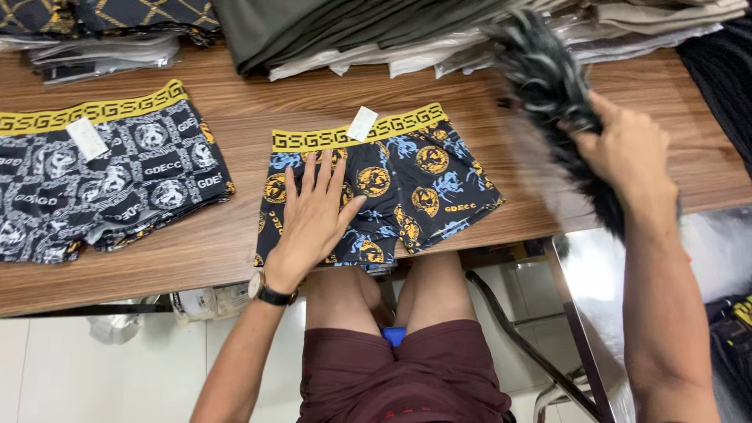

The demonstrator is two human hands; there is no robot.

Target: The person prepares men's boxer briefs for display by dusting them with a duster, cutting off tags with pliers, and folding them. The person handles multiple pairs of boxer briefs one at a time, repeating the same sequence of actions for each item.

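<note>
A pair of black boxer briefs [415,176] with a blue and gold print and a yellow waistband lies flat on the wooden table [313,90]. My left hand [313,215] rests flat on its left half, fingers spread. A white tag [363,123] sits on the waistband. My right hand [627,149] is raised at the right, gripping a blurred black and grey garment [548,74] that hangs in the air.
A stack of black and white patterned briefs [110,176] with a yellow waistband lies at the table's left. Piles of folded clothes [352,31] line the far edge. A metal stool [580,313] stands at the lower right. My knees show under the table.
</note>
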